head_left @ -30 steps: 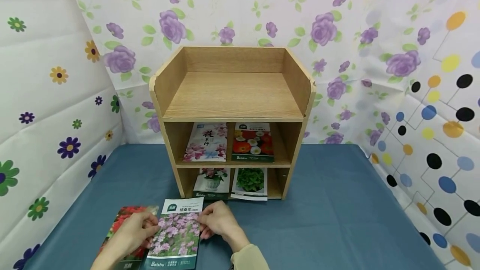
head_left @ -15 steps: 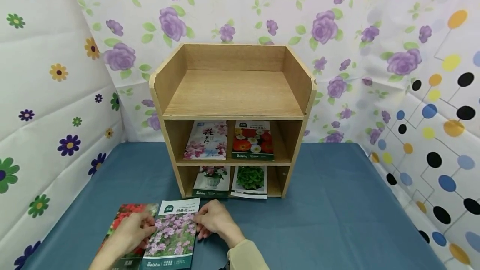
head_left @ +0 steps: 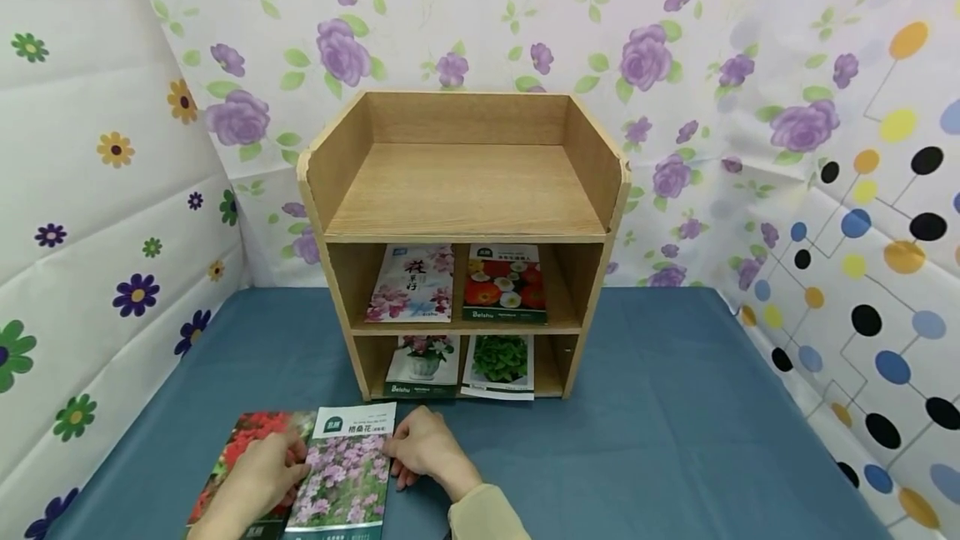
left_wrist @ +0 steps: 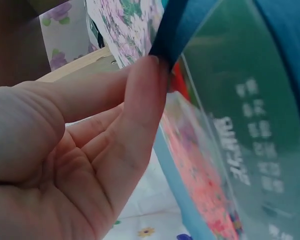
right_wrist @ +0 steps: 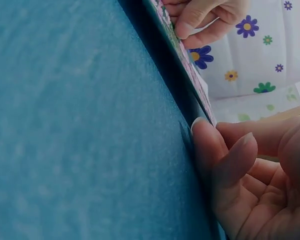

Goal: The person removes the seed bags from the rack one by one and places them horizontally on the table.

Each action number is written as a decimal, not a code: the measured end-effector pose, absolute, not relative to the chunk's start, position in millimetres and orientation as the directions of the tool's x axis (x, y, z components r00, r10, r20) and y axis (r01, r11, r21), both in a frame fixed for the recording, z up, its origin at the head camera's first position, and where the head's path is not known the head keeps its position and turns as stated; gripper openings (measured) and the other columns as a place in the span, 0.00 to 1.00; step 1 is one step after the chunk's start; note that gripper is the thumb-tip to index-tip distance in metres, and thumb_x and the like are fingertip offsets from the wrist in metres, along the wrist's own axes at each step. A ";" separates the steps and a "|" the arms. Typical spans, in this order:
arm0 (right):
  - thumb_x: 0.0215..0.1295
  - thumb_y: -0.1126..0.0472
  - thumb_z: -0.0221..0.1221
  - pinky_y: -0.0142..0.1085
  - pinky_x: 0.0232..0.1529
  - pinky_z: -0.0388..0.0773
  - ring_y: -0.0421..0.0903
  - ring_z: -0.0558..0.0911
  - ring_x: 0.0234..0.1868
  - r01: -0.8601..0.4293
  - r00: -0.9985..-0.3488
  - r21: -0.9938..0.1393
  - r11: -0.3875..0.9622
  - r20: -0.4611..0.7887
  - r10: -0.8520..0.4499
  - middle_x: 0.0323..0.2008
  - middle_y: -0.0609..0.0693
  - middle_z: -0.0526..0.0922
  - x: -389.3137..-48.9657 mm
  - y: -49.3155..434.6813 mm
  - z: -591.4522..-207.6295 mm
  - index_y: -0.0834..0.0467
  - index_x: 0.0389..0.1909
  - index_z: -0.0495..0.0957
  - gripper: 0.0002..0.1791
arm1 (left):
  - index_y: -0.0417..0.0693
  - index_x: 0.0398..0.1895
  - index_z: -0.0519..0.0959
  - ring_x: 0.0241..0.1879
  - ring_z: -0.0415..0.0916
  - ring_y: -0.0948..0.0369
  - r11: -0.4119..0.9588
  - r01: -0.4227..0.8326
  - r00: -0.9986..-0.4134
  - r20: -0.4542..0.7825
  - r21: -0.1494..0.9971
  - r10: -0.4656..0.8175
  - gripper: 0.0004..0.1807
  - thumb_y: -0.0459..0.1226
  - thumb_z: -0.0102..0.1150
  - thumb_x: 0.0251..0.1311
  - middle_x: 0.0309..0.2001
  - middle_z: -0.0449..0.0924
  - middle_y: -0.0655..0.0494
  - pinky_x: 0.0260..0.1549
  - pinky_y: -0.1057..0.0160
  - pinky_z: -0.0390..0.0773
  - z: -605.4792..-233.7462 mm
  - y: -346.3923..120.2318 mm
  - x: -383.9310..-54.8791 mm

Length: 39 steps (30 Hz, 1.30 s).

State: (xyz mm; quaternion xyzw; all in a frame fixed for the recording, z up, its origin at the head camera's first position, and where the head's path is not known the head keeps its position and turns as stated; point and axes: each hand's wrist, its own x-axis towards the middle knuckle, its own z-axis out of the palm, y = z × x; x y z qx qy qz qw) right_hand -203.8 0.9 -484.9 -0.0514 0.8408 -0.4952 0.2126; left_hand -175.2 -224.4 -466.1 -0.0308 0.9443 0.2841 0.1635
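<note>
Between both hands lies a flower seed packet (head_left: 347, 473) with a white top and pink-purple blossoms, at the front left of the blue cloth in the head view. My left hand (head_left: 258, 473) pinches its left edge between thumb and fingers. Opposite it, my right hand (head_left: 431, 452) holds the right edge with its fingertips, low over the cloth. A second seed packet (head_left: 255, 425) with red flowers is partly covered by my left hand and the first packet's side. In the right wrist view the upper packet (right_wrist: 190, 75) shows as a thin slanted edge.
A wooden shelf unit (head_left: 465, 190) stands behind the hands. Its middle level holds a pink-blossom packet (head_left: 412, 286) and a red-flower packet (head_left: 506, 290). Below lie a potted-flower packet (head_left: 423, 365) and a green-leaf packet (head_left: 501, 361). Patterned curtains (head_left: 450, 15) surround the cloth.
Both hands have shifted the purple-flower seed packet slightly left and toward the front. The red-flower packet and the shelf packets stay nearly in place.
</note>
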 end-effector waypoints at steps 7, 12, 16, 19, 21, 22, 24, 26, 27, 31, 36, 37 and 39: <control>0.64 0.61 0.65 0.37 0.15 0.77 0.43 0.77 0.10 0.100 -0.907 -0.840 0.533 -0.297 -0.297 0.13 0.53 0.79 -203.4 2.2 -483.8 0.58 0.15 0.82 0.17 | 0.42 0.30 0.76 0.18 0.72 0.57 0.871 -0.150 -0.941 -0.337 0.468 0.019 0.05 0.27 0.61 0.61 0.18 0.73 0.51 0.19 0.58 0.71 -463.6 -224.7 -172.9; 0.65 0.58 0.64 0.37 0.16 0.78 0.43 0.76 0.09 0.059 -0.922 -0.834 0.548 -0.256 -0.291 0.13 0.52 0.79 -205.6 11.4 -480.9 0.58 0.15 0.81 0.18 | 0.41 0.31 0.77 0.17 0.71 0.57 0.877 -0.129 -0.949 -0.313 0.463 0.025 0.04 0.28 0.62 0.60 0.18 0.72 0.52 0.18 0.58 0.70 -463.5 -224.3 -171.5; 0.67 0.58 0.62 0.39 0.16 0.78 0.44 0.76 0.10 0.027 -0.925 -0.856 0.516 -0.217 -0.311 0.14 0.53 0.79 -210.0 20.9 -474.5 0.60 0.19 0.82 0.17 | 0.41 0.30 0.78 0.16 0.70 0.58 0.880 -0.087 -0.964 -0.261 0.467 0.043 0.03 0.29 0.61 0.60 0.18 0.72 0.53 0.17 0.59 0.69 -460.0 -222.2 -172.1; 0.68 0.57 0.61 0.40 0.16 0.78 0.45 0.76 0.11 0.010 -0.929 -0.866 0.500 -0.193 -0.316 0.16 0.53 0.79 -214.2 28.4 -469.6 0.60 0.23 0.83 0.14 | 0.40 0.32 0.78 0.16 0.68 0.58 0.886 -0.065 -0.969 -0.241 0.459 0.054 0.02 0.29 0.58 0.63 0.18 0.71 0.53 0.17 0.60 0.67 -456.2 -219.6 -173.7; 0.69 0.58 0.61 0.41 0.16 0.77 0.45 0.77 0.12 -0.012 -0.935 -0.872 0.489 -0.163 -0.314 0.17 0.53 0.80 -217.7 33.8 -467.5 0.59 0.28 0.83 0.12 | 0.40 0.33 0.78 0.15 0.66 0.59 0.890 -0.045 -0.975 -0.212 0.453 0.059 0.03 0.29 0.56 0.64 0.18 0.71 0.53 0.16 0.60 0.65 -454.0 -217.2 -174.8; 0.69 0.58 0.60 0.40 0.16 0.77 0.46 0.77 0.12 -0.024 -0.939 -0.876 0.482 -0.146 -0.313 0.18 0.54 0.80 -219.4 36.7 -466.8 0.60 0.29 0.83 0.11 | 0.39 0.34 0.78 0.15 0.66 0.59 0.891 -0.039 -0.977 -0.204 0.452 0.061 0.04 0.29 0.54 0.64 0.18 0.71 0.54 0.16 0.60 0.65 -452.8 -215.7 -175.4; 0.70 0.58 0.59 0.39 0.16 0.77 0.46 0.77 0.14 -0.038 -0.945 -0.885 0.465 -0.119 -0.305 0.20 0.54 0.80 -223.2 42.9 -465.9 0.60 0.34 0.84 0.10 | 0.39 0.35 0.79 0.15 0.66 0.58 0.890 -0.032 -0.980 -0.191 0.455 0.062 0.04 0.29 0.54 0.65 0.19 0.71 0.54 0.15 0.59 0.65 -450.0 -212.1 -176.8; 0.70 0.59 0.59 0.39 0.17 0.77 0.46 0.77 0.15 -0.052 -0.954 -0.889 0.454 -0.090 -0.286 0.22 0.56 0.81 -227.5 48.7 -464.5 0.61 0.38 0.84 0.09 | 0.38 0.36 0.79 0.15 0.66 0.59 0.886 -0.017 -0.984 -0.166 0.464 0.068 0.05 0.31 0.54 0.66 0.19 0.72 0.54 0.15 0.60 0.65 -446.7 -207.8 -179.3; 0.70 0.59 0.58 0.39 0.18 0.77 0.46 0.77 0.16 -0.052 -0.958 -0.893 0.448 -0.082 -0.275 0.23 0.57 0.81 -229.9 51.6 -464.1 0.61 0.40 0.84 0.10 | 0.37 0.38 0.80 0.15 0.67 0.59 0.882 -0.016 -0.984 -0.163 0.471 0.070 0.06 0.31 0.53 0.67 0.20 0.73 0.54 0.15 0.60 0.66 -444.8 -205.4 -180.7; 0.71 0.59 0.57 0.41 0.22 0.80 0.48 0.79 0.20 -0.036 -0.970 -0.904 0.426 -0.070 -0.232 0.27 0.59 0.82 -240.0 60.6 -462.5 0.61 0.46 0.83 0.11 | 0.34 0.45 0.79 0.15 0.66 0.60 0.866 -0.002 -0.986 -0.146 0.500 0.081 0.10 0.32 0.52 0.68 0.23 0.75 0.54 0.15 0.61 0.66 -438.1 -194.9 -185.3; 0.72 0.60 0.55 0.41 0.25 0.78 0.53 0.82 0.24 -0.046 -0.978 -0.900 0.434 -0.048 -0.204 0.34 0.56 0.82 -254.2 70.9 -459.6 0.61 0.49 0.81 0.12 | 0.37 0.46 0.80 0.17 0.67 0.60 0.845 0.064 -0.985 -0.101 0.532 0.138 0.10 0.32 0.52 0.68 0.25 0.76 0.55 0.18 0.59 0.68 -428.4 -177.6 -192.6; 0.72 0.59 0.55 0.39 0.27 0.77 0.51 0.81 0.26 -0.057 -0.980 -0.894 0.445 -0.036 -0.197 0.36 0.54 0.82 -257.5 72.6 -458.9 0.61 0.50 0.80 0.13 | 0.37 0.46 0.80 0.18 0.68 0.59 0.836 0.080 -0.984 -0.093 0.542 0.155 0.10 0.32 0.53 0.68 0.26 0.76 0.54 0.19 0.59 0.68 -426.5 -173.7 -195.4; 0.72 0.60 0.55 0.38 0.26 0.74 0.47 0.78 0.24 -0.068 -0.983 -0.889 0.452 -0.017 -0.182 0.41 0.52 0.81 -263.5 75.1 -456.8 0.61 0.54 0.79 0.14 | 0.39 0.47 0.80 0.22 0.72 0.60 0.819 0.125 -0.976 -0.077 0.560 0.202 0.10 0.33 0.54 0.68 0.29 0.78 0.55 0.22 0.58 0.72 -423.6 -166.1 -202.5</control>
